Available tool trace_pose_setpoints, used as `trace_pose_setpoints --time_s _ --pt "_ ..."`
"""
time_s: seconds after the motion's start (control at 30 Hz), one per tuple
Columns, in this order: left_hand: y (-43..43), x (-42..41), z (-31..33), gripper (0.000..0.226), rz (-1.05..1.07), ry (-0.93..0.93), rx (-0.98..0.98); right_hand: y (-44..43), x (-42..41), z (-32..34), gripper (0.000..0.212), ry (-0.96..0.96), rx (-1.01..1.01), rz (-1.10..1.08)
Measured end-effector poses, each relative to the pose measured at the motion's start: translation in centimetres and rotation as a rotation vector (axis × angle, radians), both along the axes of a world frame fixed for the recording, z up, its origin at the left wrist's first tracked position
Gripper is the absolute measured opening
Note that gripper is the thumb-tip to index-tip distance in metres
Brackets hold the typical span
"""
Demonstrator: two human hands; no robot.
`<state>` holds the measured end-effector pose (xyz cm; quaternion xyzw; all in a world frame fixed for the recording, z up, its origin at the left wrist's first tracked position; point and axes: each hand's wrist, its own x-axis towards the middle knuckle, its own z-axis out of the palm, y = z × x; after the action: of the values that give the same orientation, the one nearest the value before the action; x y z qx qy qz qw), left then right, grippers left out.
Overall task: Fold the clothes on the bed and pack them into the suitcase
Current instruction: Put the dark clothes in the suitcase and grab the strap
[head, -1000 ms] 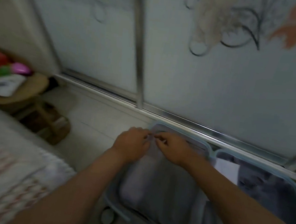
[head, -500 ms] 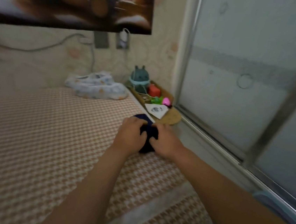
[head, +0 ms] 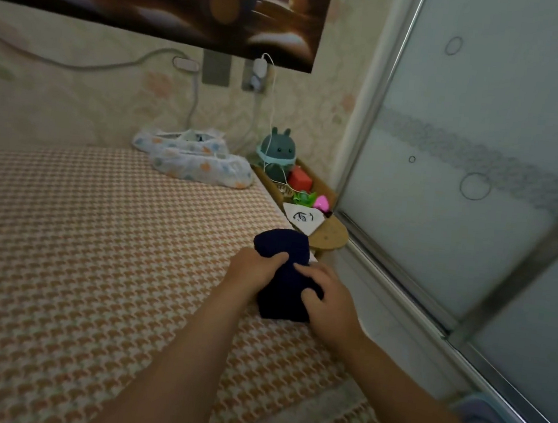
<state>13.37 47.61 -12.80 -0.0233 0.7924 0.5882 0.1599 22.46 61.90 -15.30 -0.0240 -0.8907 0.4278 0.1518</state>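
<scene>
Dim, soft indoor light — edges blurred; wide-angle bending.

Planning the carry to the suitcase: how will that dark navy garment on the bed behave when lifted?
Probably floppy: the dark navy garment bunches in soft rounded folds where the left hand and right hand grip it. Likely light, being a small bundle between the hands. Unlikely to slip; the cloth looks matte.

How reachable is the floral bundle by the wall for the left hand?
Probably yes, with a lean: only bare bedspread lies between the left hand and the floral bundle. But that hand is busy gripping the dark garment.
</scene>
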Motion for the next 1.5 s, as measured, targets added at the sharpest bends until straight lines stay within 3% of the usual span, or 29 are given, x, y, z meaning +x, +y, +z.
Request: trace_pose_setpoints --time_s 0.07,0.17,0.27,0.37,0.47,0.57,0.63,0.73,0.83,1.0,1.13,1.3,1.5 --pt "0.1 0.5 0.3 0.056 0.002 -0.039 0.102 0.6 0.8 0.4 0.035 0.044 -0.08 -0.021" --pt "-0.1 1.9 2.0 0.053 -0.055 -0.04 0.269 1.1 1.5 1.8 0.025 0.025 -0.273 -0.143" --pt "0.1 3.6 3.9 0.053 -0.128 0.021 0.332 2.0 1.5 2.9 0.064 -0.051 -0.559 -0.056" --pt "1.1 5.4 5.1 0.052 -0.22 0.012 0.434 3.0 2.6 4.3 0.073 -0.077 -0.687 0.084" --pt "3.0 6.9 5.7 0.056 -0.28 0.068 0.467 4.8 4.8 6.2 0.055 -0.025 -0.574 0.068" --pt "5.6 8.0 6.9 0.08 -0.295 0.326 0.35 8.0 7.7 7.2 0.053 -0.01 -0.389 0.054" --pt "8.0 9.0 7.9 0.092 -0.435 0.431 0.248 10.5 10.2 7.8 0.055 -0.023 -0.265 0.027" --pt "12.8 11.5 8.7 0.089 -0.762 0.487 0.002 14.9 14.1 8.4 0.048 -0.028 -0.122 -0.033" --pt "18.6 14.8 8.2 0.098 -0.84 0.468 -0.077 19.3 18.4 8.3 0.051 -0.073 -0.027 -0.092" --pt "28.9 20.5 4.3 0.038 -0.873 0.504 0.007 26.3 26.0 5.2 0.07 -0.105 0.098 -0.314" --pt "36.2 26.7 0.4 0.022 -1.014 0.6 0.038 31.0 32.5 0.2 0.079 -0.069 0.104 -0.452" --pt "44.4 33.6 -6.3 0.023 -1.144 0.583 0.029 35.6 40.2 -6.9 0.055 -0.068 -0.03 -0.657" --pt "51.2 40.4 -17.7 0.033 -1.297 0.54 -0.123 39.9 50.2 -18.8 0.046 -0.35 -0.158 -0.936"
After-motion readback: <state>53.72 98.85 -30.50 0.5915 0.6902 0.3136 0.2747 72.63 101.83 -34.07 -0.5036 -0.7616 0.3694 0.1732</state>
